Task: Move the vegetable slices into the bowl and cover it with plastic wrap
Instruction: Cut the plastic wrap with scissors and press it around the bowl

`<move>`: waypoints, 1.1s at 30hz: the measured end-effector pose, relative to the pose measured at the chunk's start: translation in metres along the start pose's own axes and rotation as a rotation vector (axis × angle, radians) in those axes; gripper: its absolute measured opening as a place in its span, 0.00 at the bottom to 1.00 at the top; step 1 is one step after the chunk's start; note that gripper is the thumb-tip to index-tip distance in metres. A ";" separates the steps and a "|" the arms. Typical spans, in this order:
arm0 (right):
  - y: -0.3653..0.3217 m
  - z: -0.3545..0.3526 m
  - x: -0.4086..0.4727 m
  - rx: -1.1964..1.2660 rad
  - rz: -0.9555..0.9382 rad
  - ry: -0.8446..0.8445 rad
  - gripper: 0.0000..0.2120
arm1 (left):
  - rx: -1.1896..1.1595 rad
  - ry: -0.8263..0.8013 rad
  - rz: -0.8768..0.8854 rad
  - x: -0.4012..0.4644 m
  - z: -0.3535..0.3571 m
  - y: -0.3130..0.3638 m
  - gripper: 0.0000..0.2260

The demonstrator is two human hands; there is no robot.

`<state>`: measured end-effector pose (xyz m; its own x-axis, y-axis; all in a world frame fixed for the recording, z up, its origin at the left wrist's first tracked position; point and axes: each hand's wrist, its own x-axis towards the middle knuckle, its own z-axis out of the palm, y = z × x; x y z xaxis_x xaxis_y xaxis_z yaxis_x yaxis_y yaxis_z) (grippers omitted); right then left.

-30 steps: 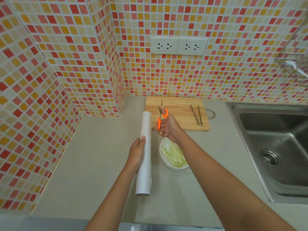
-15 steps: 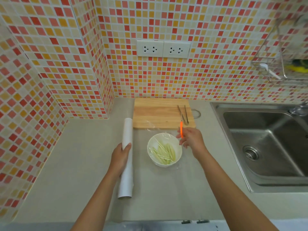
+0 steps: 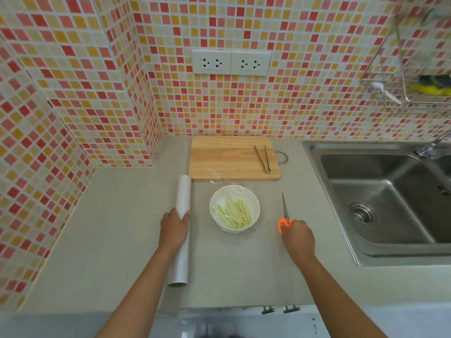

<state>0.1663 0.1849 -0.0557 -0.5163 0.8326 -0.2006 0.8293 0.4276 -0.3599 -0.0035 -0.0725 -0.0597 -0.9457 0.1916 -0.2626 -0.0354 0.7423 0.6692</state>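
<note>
A white bowl (image 3: 234, 209) of pale green vegetable slices (image 3: 235, 213) stands on the grey counter in front of the wooden cutting board (image 3: 231, 158). A clear sheet of plastic wrap (image 3: 268, 240) lies over the bowl and spreads across the counter to its right. To the bowl's left lies the plastic wrap roll (image 3: 181, 230), with my left hand (image 3: 173, 229) pressing down on its middle. My right hand (image 3: 296, 236) holds orange-handled scissors (image 3: 285, 213) low over the counter right of the bowl, blades pointing away from me.
Metal tongs (image 3: 262, 159) lie on the cutting board's right side. A steel sink (image 3: 380, 201) fills the right. A wire rack (image 3: 415, 69) with a sponge hangs on the tiled wall. The tiled wall steps forward at the left.
The roll has come down from mid-air onto the counter left of the bowl. My right hand with the scissors swung from above the board to the counter at the bowl's right.
</note>
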 end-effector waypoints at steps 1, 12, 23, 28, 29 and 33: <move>0.001 0.000 -0.001 -0.023 -0.001 0.000 0.18 | 0.024 -0.002 -0.001 -0.001 0.001 -0.001 0.21; 0.007 0.007 0.001 -0.073 -0.070 -0.008 0.11 | 0.150 0.027 -0.020 -0.007 0.009 -0.002 0.23; 0.002 0.004 -0.002 -0.202 -0.131 0.011 0.10 | 0.146 0.076 -0.008 -0.009 0.009 -0.006 0.25; -0.008 -0.004 -0.005 -0.174 -0.188 0.155 0.13 | 0.219 0.228 0.048 -0.014 0.004 0.003 0.23; -0.014 -0.006 -0.004 -0.141 -0.214 0.182 0.14 | 0.207 0.269 0.099 -0.014 0.004 0.007 0.22; -0.047 -0.015 0.008 0.077 -0.317 0.188 0.16 | 0.012 0.232 0.273 -0.012 0.008 0.038 0.18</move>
<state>0.1260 0.1768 -0.0269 -0.6904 0.7165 0.0999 0.6125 0.6523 -0.4464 0.0086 -0.0415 -0.0362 -0.9679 0.2343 0.0904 0.2314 0.6915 0.6843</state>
